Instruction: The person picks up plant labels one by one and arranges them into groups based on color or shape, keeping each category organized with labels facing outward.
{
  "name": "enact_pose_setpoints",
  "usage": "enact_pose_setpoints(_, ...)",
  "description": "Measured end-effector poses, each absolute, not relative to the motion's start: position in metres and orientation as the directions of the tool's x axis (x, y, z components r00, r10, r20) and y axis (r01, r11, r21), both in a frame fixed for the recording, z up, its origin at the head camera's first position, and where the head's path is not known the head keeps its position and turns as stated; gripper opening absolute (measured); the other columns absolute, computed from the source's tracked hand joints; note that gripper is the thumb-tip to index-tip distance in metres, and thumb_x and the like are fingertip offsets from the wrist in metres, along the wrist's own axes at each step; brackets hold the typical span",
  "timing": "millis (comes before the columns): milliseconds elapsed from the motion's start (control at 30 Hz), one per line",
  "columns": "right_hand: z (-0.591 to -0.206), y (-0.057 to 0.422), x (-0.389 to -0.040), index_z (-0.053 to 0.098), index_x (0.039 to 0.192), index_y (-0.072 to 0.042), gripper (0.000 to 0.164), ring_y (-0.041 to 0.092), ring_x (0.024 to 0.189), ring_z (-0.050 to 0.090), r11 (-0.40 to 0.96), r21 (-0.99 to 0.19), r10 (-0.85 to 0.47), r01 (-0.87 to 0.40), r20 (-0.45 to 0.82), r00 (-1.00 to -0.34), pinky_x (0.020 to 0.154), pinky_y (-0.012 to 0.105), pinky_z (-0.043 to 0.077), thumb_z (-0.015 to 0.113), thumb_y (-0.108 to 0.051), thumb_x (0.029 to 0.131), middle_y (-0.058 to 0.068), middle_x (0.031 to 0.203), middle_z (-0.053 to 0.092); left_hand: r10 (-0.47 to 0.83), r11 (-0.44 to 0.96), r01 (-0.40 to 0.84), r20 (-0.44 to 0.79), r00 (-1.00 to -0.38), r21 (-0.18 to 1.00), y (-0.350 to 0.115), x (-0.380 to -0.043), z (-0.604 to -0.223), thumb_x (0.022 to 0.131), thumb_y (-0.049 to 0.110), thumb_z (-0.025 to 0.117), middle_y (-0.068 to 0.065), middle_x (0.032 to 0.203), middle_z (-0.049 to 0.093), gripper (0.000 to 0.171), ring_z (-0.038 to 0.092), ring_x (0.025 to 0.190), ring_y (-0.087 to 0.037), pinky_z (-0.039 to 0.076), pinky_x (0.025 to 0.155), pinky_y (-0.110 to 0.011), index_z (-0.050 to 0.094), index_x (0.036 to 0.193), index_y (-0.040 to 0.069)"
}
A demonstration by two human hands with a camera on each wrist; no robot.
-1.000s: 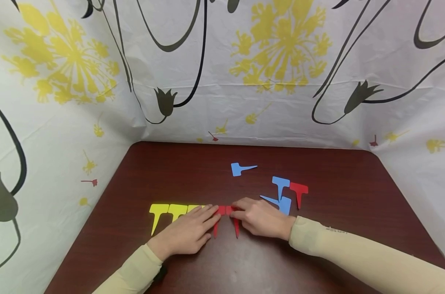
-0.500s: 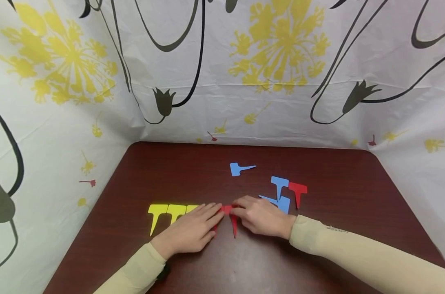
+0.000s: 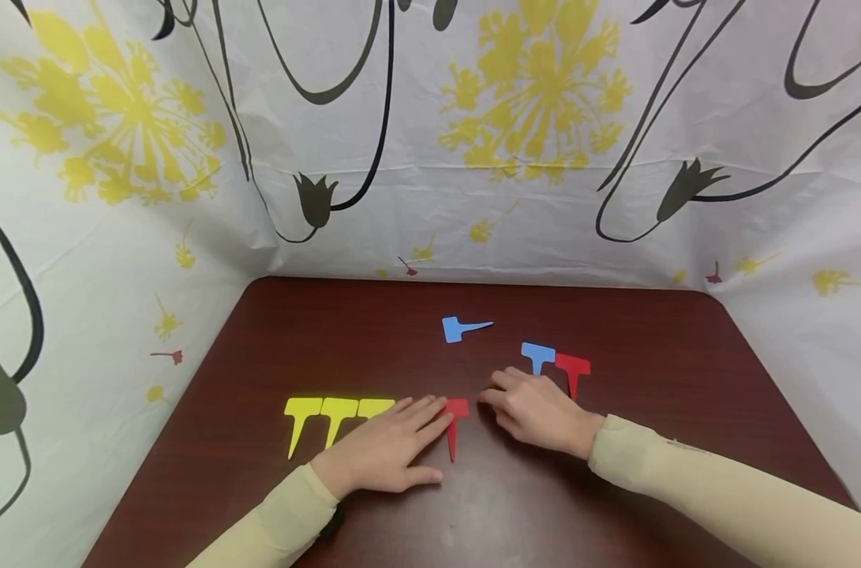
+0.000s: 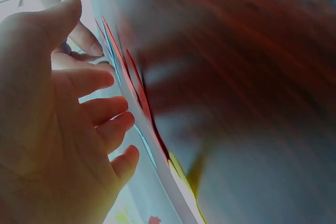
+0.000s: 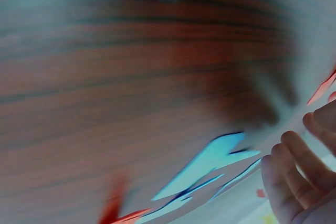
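Observation:
Flat T-shaped plant labels lie on the brown table. In the head view my left hand (image 3: 391, 448), fingers straight, lies over the row's right part, fingertips at the left edge of a red plant label (image 3: 457, 409). Left of it in line are yellow plant labels (image 3: 304, 407), the third partly under the hand. Whatever red lies under the hand is hidden. My right hand (image 3: 544, 414) is apart from the row, fingers loosely bent, with nothing seen in them. It covers most of a blue plant label; blue plant labels (image 5: 210, 161) show beside it in the right wrist view.
Beyond the right hand lie a blue plant label (image 3: 539, 353) and a red plant label (image 3: 574, 366), side by side. Another blue plant label (image 3: 454, 330) lies farther back, stem pointing right. A patterned cloth (image 3: 402, 221) hangs around the brown table (image 3: 345, 331).
My right hand has let go of the end red plant label and moved right, over the blue ones. My left hand has slid slightly right, its thumb now spread out.

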State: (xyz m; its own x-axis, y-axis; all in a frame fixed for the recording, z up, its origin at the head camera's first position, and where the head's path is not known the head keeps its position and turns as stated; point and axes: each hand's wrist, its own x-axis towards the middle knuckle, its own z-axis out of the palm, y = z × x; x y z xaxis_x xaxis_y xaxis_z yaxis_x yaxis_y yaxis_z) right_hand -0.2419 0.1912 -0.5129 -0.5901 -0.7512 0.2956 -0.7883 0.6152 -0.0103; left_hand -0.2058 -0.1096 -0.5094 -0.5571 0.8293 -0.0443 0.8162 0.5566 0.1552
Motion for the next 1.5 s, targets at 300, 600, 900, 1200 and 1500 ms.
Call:
enact_pose_setpoints(300,-0.515,0.233,-0.239,0.073,0.103,-0.012,0.023,0.011,0.064,0.045,0.814,-0.019,-0.537,-0.581,0.361,-0.763,0.041,0.023,0.038,0.076,-0.014,0.08,-0.002,0.08,0.049,0.835,0.549,0.825,-0.037,-0.549,0.13,-0.104,-0.205,-0.516,0.098,0.068,0.041,-0.007,0.167,0.019,0.085,0.021,0.152,-0.024,0.021,0.12,-0.048,0.026,0.161,0.013)
enact_pose_setpoints(600,-0.51,0.263,-0.238,0.067,0.11,-0.011,0.029,0.016,0.059,0.048,0.91,-0.042,-0.38,-0.412,0.313,-0.871,0.037,0.029,0.035,0.073,-0.02,0.083,0.002,0.078,0.056,0.823,0.567,0.812,-0.053,-0.565,0.136,-0.105,-0.205,-0.516,0.097,0.07,0.041,-0.006,0.167,0.018,0.087,0.019,0.152,-0.022,0.02,0.12,-0.049,0.025,0.161,0.012)
enact_pose_setpoints(900,-0.511,0.268,-0.231,0.06,0.132,-0.004,0.052,0.014,0.054,0.048,0.933,-0.118,-0.311,-0.341,0.213,-0.926,0.039,0.031,0.038,0.073,-0.017,0.084,0.009,0.084,0.061,0.827,0.563,0.818,-0.059,-0.56,0.122,-0.103,-0.206,-0.518,0.097,0.07,0.04,-0.004,0.167,0.019,0.087,0.018,0.152,-0.021,0.019,0.121,-0.048,0.026,0.161,0.012)
enact_pose_setpoints(1200,-0.516,0.274,-0.229,0.06,0.126,0.004,0.048,0.013,0.051,0.041,0.931,-0.176,-0.294,-0.319,0.152,-0.943,0.043,0.029,0.037,0.073,-0.012,0.083,0.0,0.067,0.048,0.824,0.567,0.814,-0.076,-0.562,0.127,-0.102,-0.205,-0.515,0.097,0.069,0.041,-0.003,0.167,0.02,0.087,0.018,0.152,-0.02,0.019,0.121,-0.049,0.026,0.161,0.012)
enact_pose_setpoints(1500,-0.516,0.28,-0.227,0.063,0.106,0.003,0.029,0.013,0.052,0.042,0.924,-0.171,-0.31,-0.341,0.186,-0.933,0.048,0.029,0.041,0.073,-0.006,0.08,0.0,0.064,0.047,0.824,0.566,0.816,-0.078,-0.56,0.12,-0.101,-0.204,-0.516,0.097,0.07,0.041,-0.003,0.167,0.021,0.086,0.019,0.152,-0.02,0.019,0.121,-0.049,0.028,0.16,0.012)
